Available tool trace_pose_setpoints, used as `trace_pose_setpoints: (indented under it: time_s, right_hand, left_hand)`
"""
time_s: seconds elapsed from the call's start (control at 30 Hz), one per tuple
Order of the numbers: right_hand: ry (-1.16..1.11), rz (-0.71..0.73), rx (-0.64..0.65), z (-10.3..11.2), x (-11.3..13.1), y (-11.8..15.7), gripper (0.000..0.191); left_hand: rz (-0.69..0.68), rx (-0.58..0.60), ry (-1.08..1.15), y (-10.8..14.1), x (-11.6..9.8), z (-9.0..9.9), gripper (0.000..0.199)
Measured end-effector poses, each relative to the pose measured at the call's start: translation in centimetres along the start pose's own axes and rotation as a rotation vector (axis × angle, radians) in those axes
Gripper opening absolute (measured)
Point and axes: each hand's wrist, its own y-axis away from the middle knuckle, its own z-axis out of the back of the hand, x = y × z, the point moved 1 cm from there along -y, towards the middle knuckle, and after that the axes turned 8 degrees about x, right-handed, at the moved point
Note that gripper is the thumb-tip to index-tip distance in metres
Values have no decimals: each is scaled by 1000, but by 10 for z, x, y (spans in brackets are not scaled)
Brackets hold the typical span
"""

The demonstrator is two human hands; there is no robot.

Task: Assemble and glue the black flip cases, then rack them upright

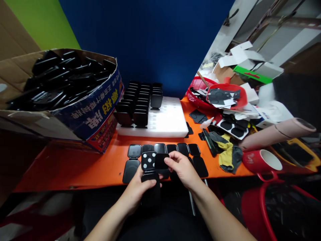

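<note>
My left hand (136, 185) grips an opened black hinged case (148, 161) by its lower half, thumb on top. Several white round dots show on the inside of the case's upper half. Between the thumb and fingers of my right hand (183, 169) is a thin black square piece (160, 162), held at the right of the dotted half and overlapping its edge. Whether the two touch cannot be seen. Behind my hands, a row of similar opened black cases (134, 151) lies on the orange table (110, 170); my hands partly hide some of them.
A white foam block (170, 117) holds rows of upright black cases (140, 117). At left stands a cardboard box (87, 124) full of black cases. On the right are a red basket (200, 100), a red scoop (242, 97), a yellow-grey cloth (227, 155) and a red mug (260, 160).
</note>
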Motion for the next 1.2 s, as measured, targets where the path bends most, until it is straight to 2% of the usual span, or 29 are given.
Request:
trace_pose_setpoints:
  time_s: [0.17, 0.37, 0.53, 0.73, 1.07, 1.2]
  right_hand:
    - [117, 11, 45, -12, -1, -2, 23]
    - [270, 21, 22, -18, -3, -5, 20]
    - [334, 63, 34, -18, 2, -4, 18]
    - [402, 122, 43, -18, 5, -3, 15]
    - [259, 21, -14, -23, -2, -5, 21]
    - [225, -17, -21, -25, -6, -7, 23]
  left_hand:
    - [-31, -11, -16, -1, 5, -9, 84]
    - [-96, -2, -47, -2, 8, -12, 82]
    - [-82, 28, -72, -3, 8, -10, 85]
    - [-53, -2, -41, -1, 7, -15, 82]
    - [-145, 0, -161, -5, 12, -10, 68]
    - [-208, -60, -281, -6, 13, -8, 60]
